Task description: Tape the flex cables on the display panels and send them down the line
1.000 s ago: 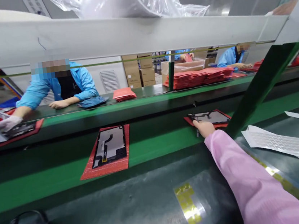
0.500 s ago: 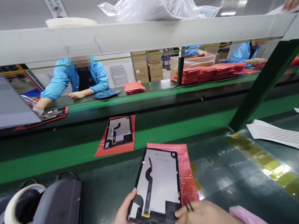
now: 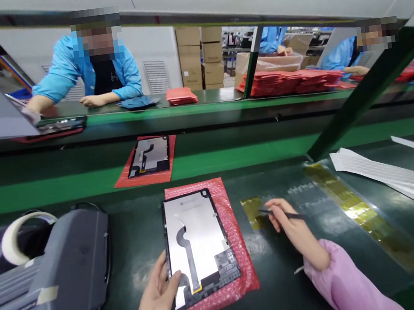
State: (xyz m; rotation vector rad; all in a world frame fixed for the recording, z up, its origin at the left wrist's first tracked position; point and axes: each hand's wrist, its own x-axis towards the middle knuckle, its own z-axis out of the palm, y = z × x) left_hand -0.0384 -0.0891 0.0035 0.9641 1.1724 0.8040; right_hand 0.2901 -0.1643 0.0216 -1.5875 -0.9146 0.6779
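Note:
A tablet display panel [image 3: 205, 230], with a pale back, black edges and a dark curved flex cable, lies over a red bubble-wrap bag [image 3: 237, 242]. My left hand [image 3: 154, 294] grips its lower left edge, thumb on top. In my right hand [image 3: 289, 223] is a pair of dark tweezers [image 3: 293, 216], held between thumb and fingers. Their tips are over a small patch of amber tape [image 3: 252, 214] on the bench, right of the bag; whether they touch it I cannot tell. A longer strip of amber tape pieces [image 3: 353, 210] lies farther right.
A grey tape dispenser [image 3: 74, 261] carrying a white roll [image 3: 12, 244] stands at left. Beyond the bench, another panel [image 3: 152, 156] rests on a red bag. White sheets [image 3: 387, 178] lie at right, near a slanted green post [image 3: 351, 99]. A co-worker in blue [image 3: 93, 71] sits opposite.
My right hand has moved from the panel's lower right corner to the amber tape, tweezers still in it. The panel and bag have shifted left and turned slightly. The view has tilted down.

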